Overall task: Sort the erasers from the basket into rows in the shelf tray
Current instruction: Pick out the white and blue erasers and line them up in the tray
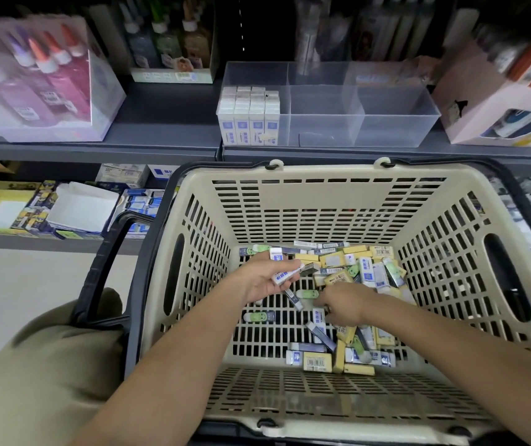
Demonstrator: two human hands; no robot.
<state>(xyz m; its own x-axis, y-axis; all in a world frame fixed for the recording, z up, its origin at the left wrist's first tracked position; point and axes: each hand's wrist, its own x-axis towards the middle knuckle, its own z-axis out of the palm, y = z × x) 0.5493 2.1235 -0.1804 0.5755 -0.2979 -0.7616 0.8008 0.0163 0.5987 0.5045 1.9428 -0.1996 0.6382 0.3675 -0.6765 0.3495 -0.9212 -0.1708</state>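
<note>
Gripping a small bunch of white-and-blue erasers in its curled fingers, the left hand hung inside the beige basket, above the far left part of its slatted floor. The right hand was just beside it, a little nearer the person, palm down, with its fingertips bent onto a loose white eraser lying on the floor. Whether it had truly pinched that piece could not be told. Between the two hands lay a green-faced eraser, apart from both. Beyond the right hand, against the far right corner, a far heap of yellow, white and green erasers was piled up. A near heap lay under the right forearm, toward the near wall. The basket's dark handle hung folded down on its left side, beside the person's khaki-clad leg. Well beyond the basket, on the grey shelf, stood the clear tray. Its front left compartment held upright white erasers in rows, packed side by side. Left of the tray on the same shelf stood a clear box of glue bottles, and to its right a pink box.
</note>
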